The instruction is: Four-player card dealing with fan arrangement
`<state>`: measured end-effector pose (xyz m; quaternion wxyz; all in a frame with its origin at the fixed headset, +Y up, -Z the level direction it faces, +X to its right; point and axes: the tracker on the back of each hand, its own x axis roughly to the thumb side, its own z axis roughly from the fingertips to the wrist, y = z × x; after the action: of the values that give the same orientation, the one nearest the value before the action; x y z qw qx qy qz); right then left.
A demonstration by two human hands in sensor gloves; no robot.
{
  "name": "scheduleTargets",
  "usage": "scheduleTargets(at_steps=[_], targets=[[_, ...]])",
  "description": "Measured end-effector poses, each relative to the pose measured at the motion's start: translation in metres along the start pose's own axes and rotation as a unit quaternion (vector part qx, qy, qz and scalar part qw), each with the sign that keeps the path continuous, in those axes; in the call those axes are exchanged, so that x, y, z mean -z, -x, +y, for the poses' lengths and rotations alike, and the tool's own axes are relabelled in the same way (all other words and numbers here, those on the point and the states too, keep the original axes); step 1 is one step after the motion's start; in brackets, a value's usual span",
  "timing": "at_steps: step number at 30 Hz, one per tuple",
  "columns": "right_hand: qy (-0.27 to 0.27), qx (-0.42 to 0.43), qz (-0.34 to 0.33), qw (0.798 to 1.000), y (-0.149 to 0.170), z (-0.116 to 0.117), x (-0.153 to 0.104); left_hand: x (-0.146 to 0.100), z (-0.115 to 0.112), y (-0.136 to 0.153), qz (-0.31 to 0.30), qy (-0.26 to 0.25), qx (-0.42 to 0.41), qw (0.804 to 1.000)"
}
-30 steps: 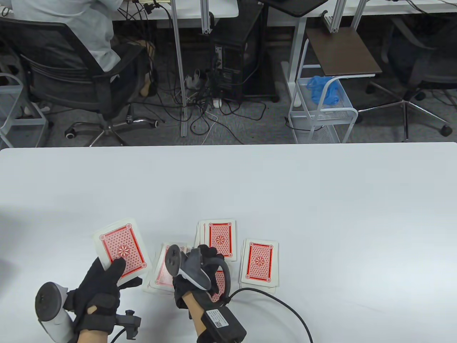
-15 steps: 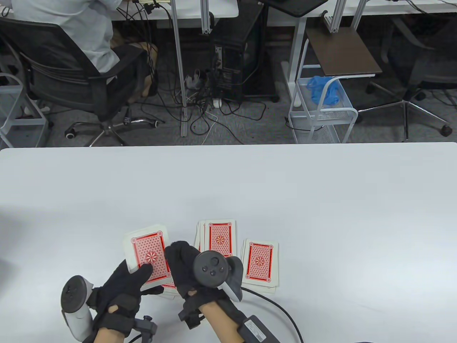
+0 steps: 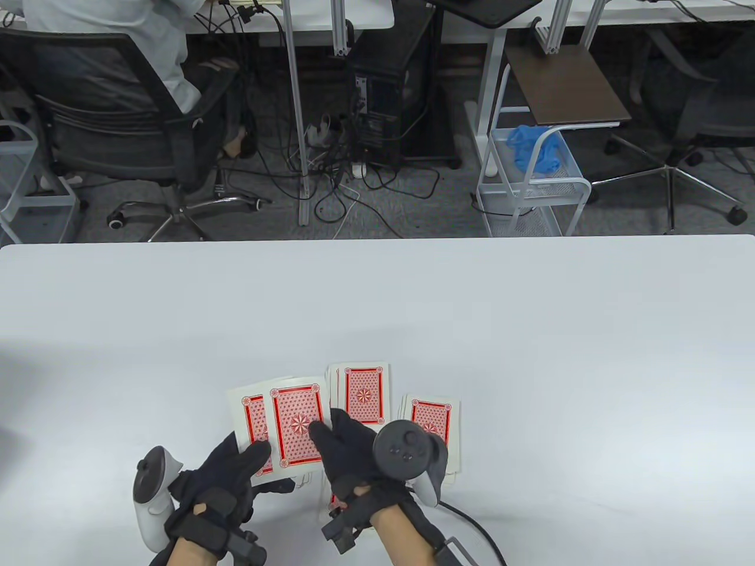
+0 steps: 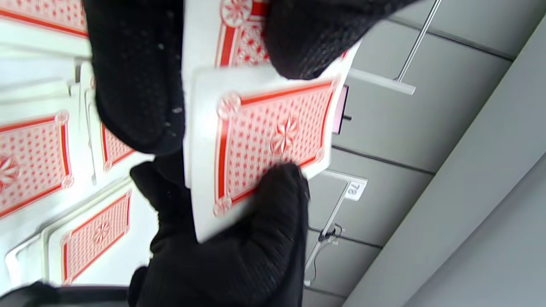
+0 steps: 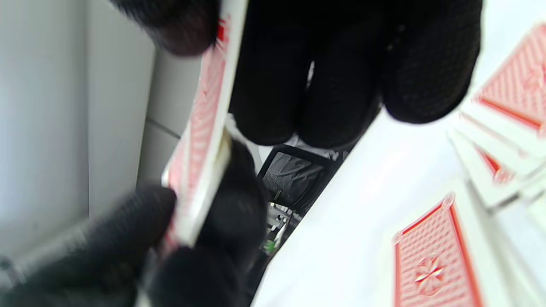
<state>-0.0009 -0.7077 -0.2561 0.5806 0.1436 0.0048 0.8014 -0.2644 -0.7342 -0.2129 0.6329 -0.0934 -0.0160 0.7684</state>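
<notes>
On the white table, taking the middle pile of face-down cards as the landmark, the left hand sits down and to its left, gripping the deck with its thumb laid across the top. The backs are white-bordered with a red frame, a fine red lattice and a red star rosette at the centre. Just right of the deck and overlapping it, the top card stands slid partway off, pinched by the right hand, thumb on its back and fingers beneath; the left wrist view shows that card offset from the deck under the thumb. Below the landmark pile, a further pile peeks from under the right hand, mostly hidden. To the landmark's lower right lies the right pile, slightly fanned, partly covered by the right hand's tracker. The left hand's tracker is furthest left. In the left wrist view a small tag in the background bears characters too small to read surely.
</notes>
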Motion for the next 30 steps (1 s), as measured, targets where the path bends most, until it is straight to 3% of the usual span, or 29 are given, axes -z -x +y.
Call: scheduleTargets(at_steps=[2,5,8,10,13,15,18,20,21,23,25,28,30], targets=[[0.041,-0.001,0.020,0.999,0.006,-0.010,0.008,-0.004,0.008,-0.007,-0.010,-0.053,0.044,0.998],[0.077,-0.101,0.070,0.989,0.016,-0.024,0.029,-0.010,0.020,-0.017,-0.026,-0.107,0.095,0.989],[0.028,-0.185,0.135,0.973,0.028,-0.028,0.050,-0.011,0.022,-0.019,-0.030,-0.102,0.077,0.991],[-0.014,-0.257,0.193,0.947,0.040,-0.026,0.061,-0.010,0.020,-0.019,-0.030,-0.092,0.065,0.993],[-0.002,-0.335,0.217,0.917,0.053,-0.019,0.068,-0.010,0.018,-0.021,-0.036,-0.085,0.081,0.992],[0.002,-0.415,0.223,0.882,0.060,-0.013,0.071,-0.010,0.017,-0.024,-0.041,-0.085,0.096,0.991],[-0.031,-0.552,0.219,0.804,0.070,-0.005,0.073,-0.010,0.016,-0.025,-0.043,-0.084,0.108,0.990],[-0.046,-0.605,0.209,0.767,0.074,-0.002,0.073,-0.009,0.014,-0.024,-0.042,-0.079,0.111,0.990],[-0.044,-0.606,0.203,0.768,0.071,-0.003,0.073,-0.009,0.013,-0.024,-0.040,-0.077,0.111,0.990],[-0.032,-0.583,0.188,0.790,0.061,-0.006,0.073,-0.008,0.012,-0.022,-0.035,-0.075,0.111,0.990],[0.008,-0.523,0.123,0.843,0.039,-0.009,0.070,-0.006,0.010,-0.019,-0.028,-0.070,0.111,0.991],[0.015,-0.373,0.034,0.927,0.003,-0.009,0.052,-0.004,0.004,-0.014,-0.017,-0.059,0.096,0.993],[0.012,-0.270,0.004,0.963,-0.014,-0.006,0.033,-0.003,-0.001,-0.009,-0.010,-0.047,0.084,0.995]])
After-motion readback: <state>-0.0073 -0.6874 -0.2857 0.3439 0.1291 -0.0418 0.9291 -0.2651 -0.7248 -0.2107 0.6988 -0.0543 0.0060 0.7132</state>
